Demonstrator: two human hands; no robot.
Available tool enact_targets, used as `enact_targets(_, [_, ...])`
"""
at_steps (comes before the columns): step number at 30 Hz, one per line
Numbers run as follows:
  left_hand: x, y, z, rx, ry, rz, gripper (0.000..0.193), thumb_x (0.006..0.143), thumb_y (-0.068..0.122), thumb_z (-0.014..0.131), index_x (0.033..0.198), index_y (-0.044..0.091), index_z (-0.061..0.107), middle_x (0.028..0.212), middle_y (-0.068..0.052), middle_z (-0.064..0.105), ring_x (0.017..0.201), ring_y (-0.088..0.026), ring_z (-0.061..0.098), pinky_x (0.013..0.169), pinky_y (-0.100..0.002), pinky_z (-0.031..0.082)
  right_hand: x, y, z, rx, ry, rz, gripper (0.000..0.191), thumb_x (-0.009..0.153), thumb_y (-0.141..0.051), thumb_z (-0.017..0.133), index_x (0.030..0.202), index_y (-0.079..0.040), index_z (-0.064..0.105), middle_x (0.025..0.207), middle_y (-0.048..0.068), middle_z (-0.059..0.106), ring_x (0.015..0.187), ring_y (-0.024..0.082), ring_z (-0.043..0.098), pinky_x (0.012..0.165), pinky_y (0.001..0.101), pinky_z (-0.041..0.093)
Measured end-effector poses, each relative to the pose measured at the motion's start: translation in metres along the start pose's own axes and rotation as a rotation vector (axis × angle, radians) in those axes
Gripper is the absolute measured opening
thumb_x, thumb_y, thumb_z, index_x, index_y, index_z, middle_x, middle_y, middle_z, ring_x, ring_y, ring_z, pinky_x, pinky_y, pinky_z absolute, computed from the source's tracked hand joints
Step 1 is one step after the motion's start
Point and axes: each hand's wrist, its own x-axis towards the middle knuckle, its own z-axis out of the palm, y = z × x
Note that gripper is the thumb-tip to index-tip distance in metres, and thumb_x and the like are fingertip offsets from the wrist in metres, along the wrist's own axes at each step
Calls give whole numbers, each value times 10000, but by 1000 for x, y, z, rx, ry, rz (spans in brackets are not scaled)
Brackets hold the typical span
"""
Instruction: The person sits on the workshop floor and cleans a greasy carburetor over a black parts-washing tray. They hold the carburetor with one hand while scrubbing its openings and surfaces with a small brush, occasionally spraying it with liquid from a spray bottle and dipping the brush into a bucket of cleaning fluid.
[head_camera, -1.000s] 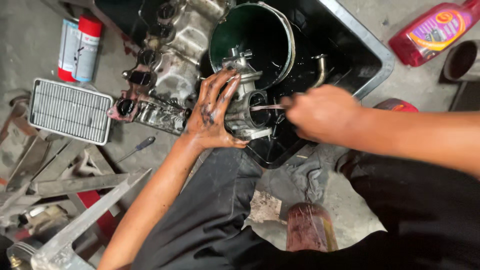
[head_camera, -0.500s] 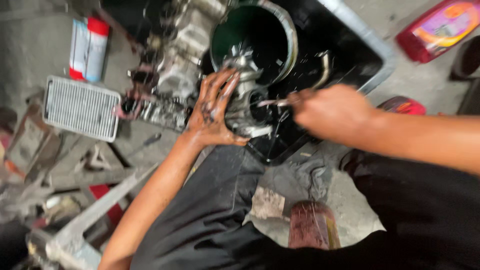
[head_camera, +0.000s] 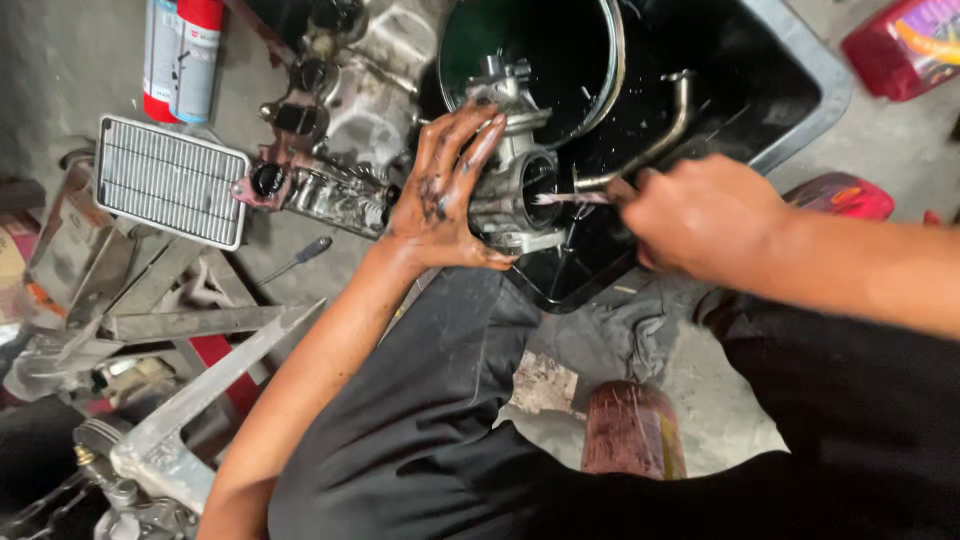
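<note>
Head view, looking straight down: 2 bare hands work over a black drain pan (head_camera: 800, 110) at the upper centre of the frame. The oil-smeared left hand (head_camera: 445, 190) wraps its fingers around a grey metal carburetor (head_camera: 510, 185), gripping it from the left side, apparently so that its round bore faces the other hand and any drips fall into the pan. The right hand (head_camera: 700, 220), at centre right, is closed around a thin tool (head_camera: 565, 198) whose pale tip points into that bore; it may be a small brush or a pick, but blur leaves that unclear. The carburetor sits just above the pan's near edge, in front of a dark round bucket (head_camera: 600, 70) standing in the pan.

A bent metal pipe (head_camera: 660, 140) lies in the pan behind the right hand. At upper left, a grimy engine casting (head_camera: 340, 130) rests on the concrete beside a rectangular air filter (head_camera: 165, 180) and a red-and-white spray can (head_camera: 180, 55), all within easy reach. A screwdriver (head_camera: 300, 258) lies below the filter.

Much is cut off or obscured: a red bottle (head_camera: 905, 45) is clipped by the upper right corner, a red object (head_camera: 840, 195) hides behind the right forearm, and the metal parts at lower left (head_camera: 170, 440) blur together. The carburetor's far side and the left palm cannot be seen.
</note>
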Motion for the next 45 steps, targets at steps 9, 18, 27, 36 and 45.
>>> enact_targets(9, [3, 1, 0, 1, 58, -4, 1359, 432, 534, 969, 1556, 46, 383, 1554, -171, 413, 1423, -432, 409, 1225, -555, 368, 1, 1, -22, 33, -55, -6, 368, 837, -426, 740, 1000, -96, 724, 919, 108, 743, 885, 306, 740, 751, 448, 606])
enact_targets(18, [4, 2, 2, 7, 68, 20, 1354, 436, 514, 984, 1551, 43, 377, 1552, -169, 415, 1428, -454, 397, 1222, -564, 360, 17, -12, -39, 84, 3, -31, 309, 871, -323, 720, 1041, -64, 719, 948, 127, 753, 887, 327, 754, 757, 441, 617])
enact_targets(27, [0, 3, 3, 20, 57, 10, 1357, 440, 482, 994, 1567, 59, 367, 1559, -162, 422, 1434, -439, 410, 1219, -566, 377, 8, -6, -40, 75, -81, 12, 220, 877, -258, 685, 974, -66, 732, 949, 135, 768, 899, 312, 763, 790, 439, 623])
enact_targets(36, [5, 0, 5, 13, 73, 19, 1367, 431, 515, 987, 1547, 39, 357, 1547, -195, 411, 1422, -462, 393, 1203, -583, 364, 5, 9, -25, 162, -14, -28, 234, 829, -219, 693, 1020, -91, 734, 946, 148, 758, 905, 313, 771, 791, 442, 620])
enact_targets(45, [3, -2, 8, 70, 84, 21, 1366, 488, 689, 928, 1545, 30, 369, 1546, -184, 424, 1429, -432, 417, 1212, -582, 358, 12, -6, -44, 153, 59, -78, 275, 800, -284, 750, 983, -78, 745, 986, 130, 738, 953, 341, 737, 813, 459, 603])
